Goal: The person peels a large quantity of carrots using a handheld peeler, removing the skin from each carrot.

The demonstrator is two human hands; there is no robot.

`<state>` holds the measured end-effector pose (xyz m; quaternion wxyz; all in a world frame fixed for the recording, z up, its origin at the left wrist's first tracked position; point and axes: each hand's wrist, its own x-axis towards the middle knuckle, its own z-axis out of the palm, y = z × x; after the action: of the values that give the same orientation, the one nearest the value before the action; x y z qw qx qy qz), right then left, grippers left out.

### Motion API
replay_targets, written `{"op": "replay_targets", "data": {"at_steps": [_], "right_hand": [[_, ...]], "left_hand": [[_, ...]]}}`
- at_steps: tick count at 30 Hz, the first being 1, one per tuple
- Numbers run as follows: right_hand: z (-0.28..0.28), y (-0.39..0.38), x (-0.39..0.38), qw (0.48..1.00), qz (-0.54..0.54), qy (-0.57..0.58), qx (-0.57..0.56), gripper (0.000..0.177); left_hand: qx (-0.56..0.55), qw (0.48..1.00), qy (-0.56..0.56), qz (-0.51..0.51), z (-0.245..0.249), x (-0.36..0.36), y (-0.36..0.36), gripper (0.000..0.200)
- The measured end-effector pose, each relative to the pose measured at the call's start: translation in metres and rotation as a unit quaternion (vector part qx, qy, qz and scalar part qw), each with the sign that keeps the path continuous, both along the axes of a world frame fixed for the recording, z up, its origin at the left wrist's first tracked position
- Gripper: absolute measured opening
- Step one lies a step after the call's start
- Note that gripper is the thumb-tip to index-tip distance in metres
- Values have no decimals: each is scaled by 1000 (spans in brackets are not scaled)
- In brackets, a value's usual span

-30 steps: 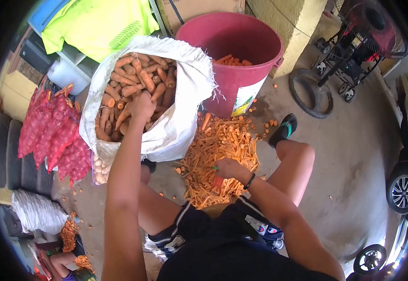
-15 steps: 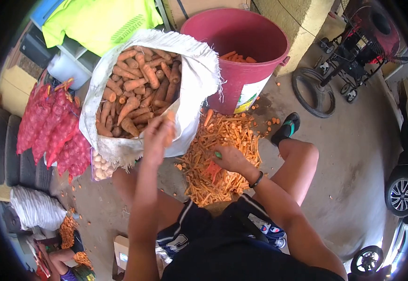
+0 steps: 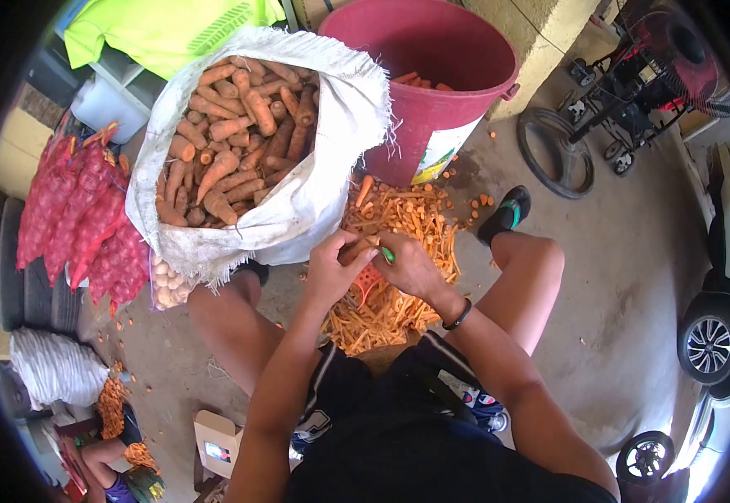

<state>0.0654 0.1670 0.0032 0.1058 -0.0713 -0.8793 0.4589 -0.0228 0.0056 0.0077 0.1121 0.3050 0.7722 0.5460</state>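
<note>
My left hand is closed around a carrot, one end pointing towards my other hand. My right hand grips a small tool with a green handle, its working end close against the carrot; I cannot tell the tool's kind. Beneath both hands spreads a heap of orange carrot peelings, with a piece of red-orange netting partly showing. Ahead and to the left stands a white woven sack, its top rolled open, full of unpeeled carrots.
A dark red bin with carrots inside stands behind the peelings. Red mesh bags of onions lean at left beside stacked tyres. A loose tyre and a fan are at right. Another person's leg shows lower left.
My left hand has come down and right from the sack's edge with the carrot, meeting my right hand over the peelings. The view has tilted slightly.
</note>
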Motion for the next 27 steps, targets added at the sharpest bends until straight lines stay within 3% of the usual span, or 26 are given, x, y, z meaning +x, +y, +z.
{"op": "replay_targets", "data": {"at_steps": [2,5,8,11,14,16,17,19,23,27], "right_hand": [[-10,-2,0,1000,4,13,-8,20],[-15,-1,-2,1000,11,-6,1,25],[-74,17,-9,978,68,-172,95,29],[-48,26,-7,963,107,-225,107,34],[-11,30,-5,991,56,-118,-19,44],[6,27,-4,991,15,-79,-103,51],[5,22,-4,996,15,-23,-90,50],[5,15,-6,994,14,93,-60,47],[0,19,-9,993,36,113,13,50],[-8,56,-20,982,-101,151,54,48]], "left_hand": [[-11,999,41,-13,2,1,-2,23],[-17,1000,9,-10,-3,3,-6,25],[-45,997,-61,-9,7,8,-9,29],[19,996,-86,24,7,7,-6,26],[168,913,-365,70,-19,-6,-14,27],[212,868,-444,67,-31,-11,-15,27],[232,843,-482,61,-36,-11,-15,27],[221,818,-528,51,-25,-6,-10,30],[208,806,-553,39,-14,3,-6,30],[172,818,-550,1,-27,2,-19,31]]}}
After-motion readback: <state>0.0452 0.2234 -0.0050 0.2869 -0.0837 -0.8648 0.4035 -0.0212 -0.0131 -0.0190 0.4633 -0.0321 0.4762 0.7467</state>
